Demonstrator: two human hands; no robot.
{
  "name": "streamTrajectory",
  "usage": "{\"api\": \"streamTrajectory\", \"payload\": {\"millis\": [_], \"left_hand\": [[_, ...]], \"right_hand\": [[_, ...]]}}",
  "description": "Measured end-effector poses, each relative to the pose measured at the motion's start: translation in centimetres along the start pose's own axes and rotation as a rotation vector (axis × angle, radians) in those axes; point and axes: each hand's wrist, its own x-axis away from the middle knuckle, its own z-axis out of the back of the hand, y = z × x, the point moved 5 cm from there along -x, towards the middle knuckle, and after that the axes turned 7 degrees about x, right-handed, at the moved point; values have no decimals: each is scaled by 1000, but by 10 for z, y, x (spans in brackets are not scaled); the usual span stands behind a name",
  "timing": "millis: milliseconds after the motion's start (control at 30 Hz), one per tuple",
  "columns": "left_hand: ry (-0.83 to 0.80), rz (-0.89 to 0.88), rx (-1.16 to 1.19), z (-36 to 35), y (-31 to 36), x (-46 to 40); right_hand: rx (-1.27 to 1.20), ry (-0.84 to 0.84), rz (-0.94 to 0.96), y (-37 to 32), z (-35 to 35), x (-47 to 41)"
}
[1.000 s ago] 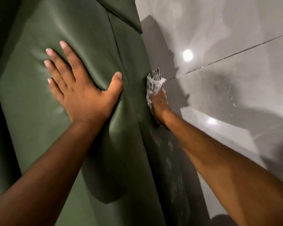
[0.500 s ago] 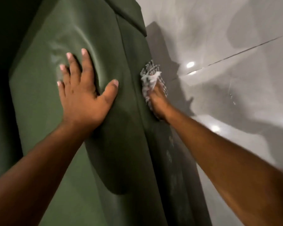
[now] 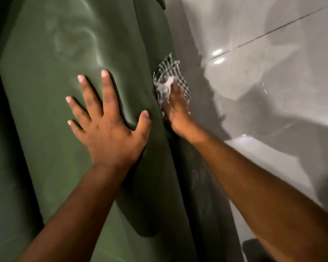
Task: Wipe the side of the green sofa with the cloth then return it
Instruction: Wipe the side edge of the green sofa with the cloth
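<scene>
Right hand [image 3: 176,106]: laid flat against the cloth [image 3: 170,72], palm and fingers pressing it to the sofa's side panel; whether the fingers curl around any fold cannot be told.
Cloth: green-and-white check, bunched, with pale suds or a white patch near the fingertips; it sits on the outer side face of the sofa, just beyond the rounded edge, its upper part showing above the fingers.
Left hand [image 3: 110,127]: fingers spread, flat on the broad top face of the green sofa [image 3: 45,91], thumb near the edge, denting the upholstery; it holds nothing.
Sofa: smooth matte green covering with faint pale smears high on the top face and lighter marks on the side panel below the right wrist.
Floor [image 3: 273,91]: glossy pale grey tiles, a dark grout line, bright spots of reflected light, soft shadows.
</scene>
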Motion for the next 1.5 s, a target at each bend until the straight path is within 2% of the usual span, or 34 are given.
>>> {"api": "streamTrajectory", "payload": {"millis": [67, 133, 200, 300, 400, 467, 600, 667, 733, 833, 900, 967, 1067, 1233, 1367, 1433, 1500], "left_hand": [[14, -13, 1, 0, 0, -1], [19, -6, 9, -2, -2, -1], [34, -1, 6, -2, -3, 1], [14, 14, 1, -2, 1, 2], [-13, -1, 25, 4, 1, 11], [-41, 0, 63, 3, -5, 38], [-31, -2, 39, 0, -9, 96], [8, 13, -17, -7, -6, 97], [30, 2, -44, -14, 0, 92], [55, 18, -40, -15, -3, 92], [65, 24, -59, -15, -3, 93], [60, 25, -65, -15, -4, 92], [54, 14, -71, -14, -4, 95], [53, 18, -48, -13, -4, 96], [58, 5, -49, -14, -2, 98], [65, 9, -54, -18, -4, 100], [78, 4, -51, -19, -4, 101]], "right_hand": [[-77, 7, -34, 13, 0, -13], [-142, -25, -158, 40, -6, -5], [-173, -10, -273, 64, -11, 22], [-172, 32, -336, 74, -18, 77], [-136, -59, -194, 47, -25, 113], [-24, -91, -101, 36, -22, 104], [-65, -84, -122, 57, -19, 74], [-116, -56, -209, 93, -22, 82], [-186, -35, -401, 123, -21, 116], [-105, -33, -572, 108, -29, 176], [-11, -147, -443, 81, -36, 185], [135, -226, -225, 60, -40, 172], [126, -194, -131, 57, -32, 143], [-122, -89, -284, 88, -27, 127], [-233, -14, -487, 145, -44, 177], [-231, -35, -498, 125, -40, 212], [-215, -60, -414, 99, -37, 221]]}}
